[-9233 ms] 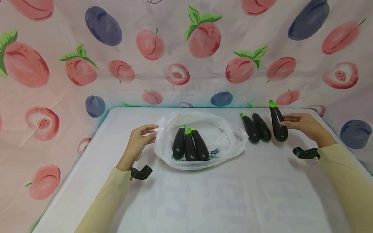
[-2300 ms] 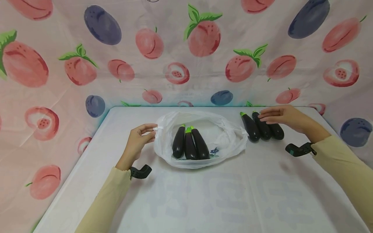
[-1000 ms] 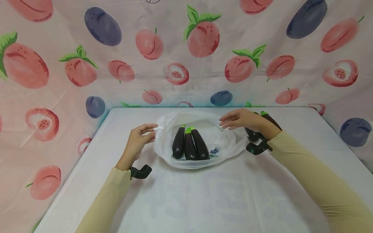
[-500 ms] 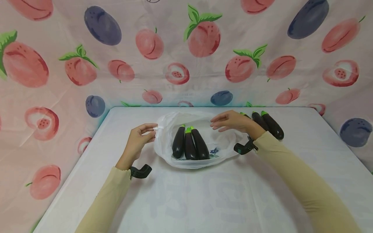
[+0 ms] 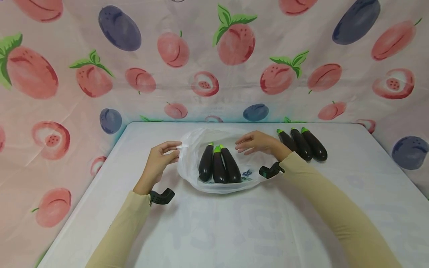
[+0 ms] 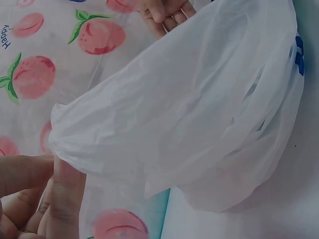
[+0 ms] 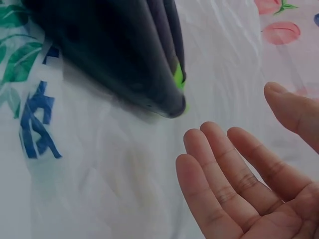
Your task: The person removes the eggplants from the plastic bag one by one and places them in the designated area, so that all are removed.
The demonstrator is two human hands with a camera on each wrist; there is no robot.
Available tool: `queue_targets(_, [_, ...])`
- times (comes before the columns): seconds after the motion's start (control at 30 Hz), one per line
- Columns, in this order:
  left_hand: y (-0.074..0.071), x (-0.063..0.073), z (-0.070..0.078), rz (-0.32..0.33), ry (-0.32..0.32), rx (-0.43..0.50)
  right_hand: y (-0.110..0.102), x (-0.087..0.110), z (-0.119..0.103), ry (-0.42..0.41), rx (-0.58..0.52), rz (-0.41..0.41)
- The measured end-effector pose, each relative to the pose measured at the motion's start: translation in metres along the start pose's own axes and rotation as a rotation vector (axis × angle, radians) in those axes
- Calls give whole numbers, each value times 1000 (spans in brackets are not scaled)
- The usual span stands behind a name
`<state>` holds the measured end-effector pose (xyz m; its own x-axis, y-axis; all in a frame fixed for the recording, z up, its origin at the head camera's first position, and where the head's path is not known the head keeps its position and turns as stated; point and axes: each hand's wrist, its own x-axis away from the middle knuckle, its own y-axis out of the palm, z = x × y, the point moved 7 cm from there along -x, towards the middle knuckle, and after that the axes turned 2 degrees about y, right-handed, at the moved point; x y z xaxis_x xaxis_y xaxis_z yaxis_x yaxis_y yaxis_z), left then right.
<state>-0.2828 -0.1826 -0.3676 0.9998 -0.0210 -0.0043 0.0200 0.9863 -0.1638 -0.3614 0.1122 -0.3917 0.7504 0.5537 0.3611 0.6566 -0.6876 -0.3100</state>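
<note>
A white plastic bag (image 5: pixel 191 175) lies with its mouth spread on the table, holding three dark eggplants (image 5: pixel 219 167) with green stem ends. My left hand (image 5: pixel 161 160) pinches the bag's left rim between thumb and finger; the left wrist view shows the plastic bag (image 6: pixel 174 109) drawn taut from that pinch. Over the right part of the bag's opening hovers my right hand (image 5: pixel 258 143), fingers relaxed and holding nothing. In the right wrist view its fingers (image 7: pixel 239 184) are spread just short of the eggplants' stem ends (image 7: pixel 178 79), apart from them.
Three more eggplants (image 5: pixel 301 145) lie side by side on the white table (image 5: pixel 214 230), right of the bag and behind my right forearm. A fruit-patterned cloth (image 5: pixel 201 48) hangs behind the table. A black device (image 5: pixel 162 197) is strapped at each wrist.
The right hand first set down an eggplant beside the two on the right, then moved left, empty, over the bag toward the eggplants inside. The left hand has kept its pinch on the rim.
</note>
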Motion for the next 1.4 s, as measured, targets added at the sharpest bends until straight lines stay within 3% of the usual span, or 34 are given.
queue_targets(0.43, [0, 0, 0, 1, -9, -7, 19, -13, 16, 63, -14, -40])
queue_targets(0.9, [0, 0, 1, 2, -2, -5, 26, -20, 25, 107, -11, -8])
queue_targets(1.4, [0, 0, 1, 0, -8, 7, 29, -23, 18, 74, 22, 1])
